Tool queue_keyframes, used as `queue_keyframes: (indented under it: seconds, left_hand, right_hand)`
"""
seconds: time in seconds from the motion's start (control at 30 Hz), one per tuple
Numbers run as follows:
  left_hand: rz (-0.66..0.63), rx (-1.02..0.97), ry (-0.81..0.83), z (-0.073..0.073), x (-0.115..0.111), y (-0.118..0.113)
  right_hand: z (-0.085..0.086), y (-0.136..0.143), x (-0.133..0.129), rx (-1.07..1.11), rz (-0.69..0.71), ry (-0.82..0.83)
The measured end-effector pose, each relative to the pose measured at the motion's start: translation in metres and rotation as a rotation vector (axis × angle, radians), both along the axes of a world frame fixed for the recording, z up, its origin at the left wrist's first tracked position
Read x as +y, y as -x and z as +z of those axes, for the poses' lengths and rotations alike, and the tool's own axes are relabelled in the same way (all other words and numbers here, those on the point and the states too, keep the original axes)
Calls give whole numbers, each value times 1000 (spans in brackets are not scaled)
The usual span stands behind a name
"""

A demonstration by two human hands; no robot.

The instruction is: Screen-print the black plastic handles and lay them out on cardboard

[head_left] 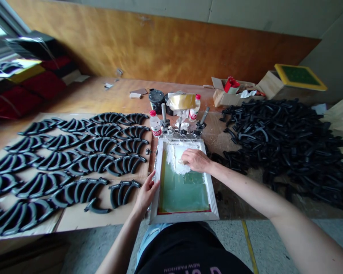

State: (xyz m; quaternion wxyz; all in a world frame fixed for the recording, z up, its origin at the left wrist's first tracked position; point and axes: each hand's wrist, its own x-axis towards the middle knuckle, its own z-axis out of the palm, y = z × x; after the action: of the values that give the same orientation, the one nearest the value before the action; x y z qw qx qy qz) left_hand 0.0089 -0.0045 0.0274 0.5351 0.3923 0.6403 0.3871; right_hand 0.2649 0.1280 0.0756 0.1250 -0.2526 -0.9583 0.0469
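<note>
Head view: You are apparently spreading white paste [175,160] over the framed screen [185,217] at the worktop's [103,99] near edge, left hand [145,194] gripping its left side, right hand [199,160] curling, its hold unclear; the next stroke is probably demanding even pressure.

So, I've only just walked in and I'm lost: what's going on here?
A person is working at a framed green screen. The left hand is at the frame's left edge; the right hand is over white smears on the screen, its grip too unclear to tell. Black parts lie in rows to the left, with a black heap to the right.
</note>
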Motion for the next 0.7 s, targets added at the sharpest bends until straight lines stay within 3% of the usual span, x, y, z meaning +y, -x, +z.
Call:
queue_keyframes:
  seconds: [0.13,0.23,0.33,0.4,0.5,0.6,0.7]
  left_hand:
    - [17,38,-15,4,-1,-1]
    - [13,37,7,5,-1,-2]
    - [3,22,28,14,-1,-1]
    - [-7,17,36,27,-1,0]
    - [37,45,-19,57,1,3]
    - [96,63,-106,91,9,3]
    - [102,-83,-294,116,30,-2]
  right_hand:
    - [-13,1,-15,37,-12,-56]
    - [-13,-4,-22,54,7,-2]
    - [1,4,2,112,-180,74]
    - [14,14,29,128,-347,107]
    - [34,14,64,89,-539,91]
    - [44,-21,78,199,-691,21]
    - [31,-68,72,342,-895,69]
